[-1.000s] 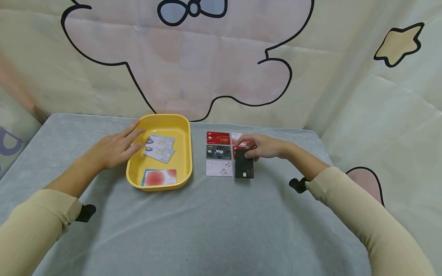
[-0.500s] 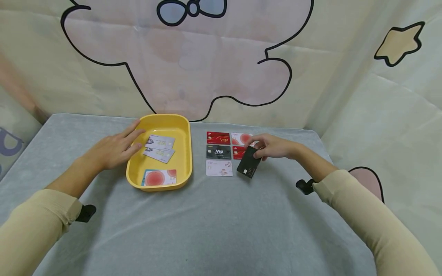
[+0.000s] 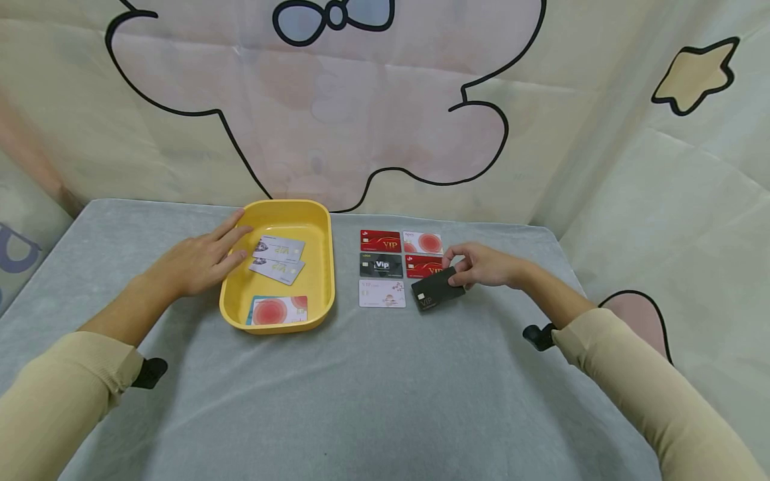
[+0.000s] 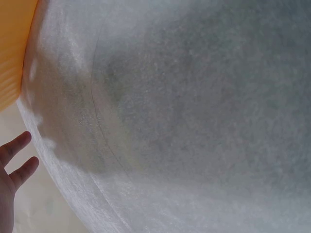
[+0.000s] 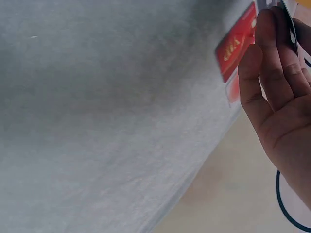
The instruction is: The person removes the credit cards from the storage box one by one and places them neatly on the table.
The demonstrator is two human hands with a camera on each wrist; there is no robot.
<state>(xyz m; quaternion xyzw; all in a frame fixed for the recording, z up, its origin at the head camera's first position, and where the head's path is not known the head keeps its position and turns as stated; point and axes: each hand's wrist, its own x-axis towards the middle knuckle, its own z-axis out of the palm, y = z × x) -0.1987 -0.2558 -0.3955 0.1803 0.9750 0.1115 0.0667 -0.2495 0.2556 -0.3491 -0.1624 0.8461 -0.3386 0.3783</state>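
Observation:
In the head view my right hand (image 3: 484, 266) pinches a black VIP card (image 3: 436, 290) by its right end, tilted slightly, close over the cloth. Just behind it lies a red VIP card (image 3: 423, 266), partly overlapped by the fingers; this red card (image 5: 236, 43) also shows in the right wrist view. My left hand (image 3: 195, 260) rests on the left rim of a yellow tray (image 3: 328, 267), fingers spread and fairly straight. Inside the tray are two silver VIP cards (image 3: 279, 248) and a white card with red circles (image 3: 279, 310) over a bluish one.
Left of the black card, a column holds a red VIP card (image 3: 380, 240), a dark grey Vip card (image 3: 381, 265) and a pale floral card (image 3: 381, 294). A white card with a red circle (image 3: 422, 242) lies at the back. Grey cloth (image 3: 361, 394) covers the table; a printed curtain (image 3: 385, 120) hangs behind.
My right hand has moved a little right and toward me, turning the black card from upright to nearly sideways. The cards behind it have come into view. My left hand stays put.

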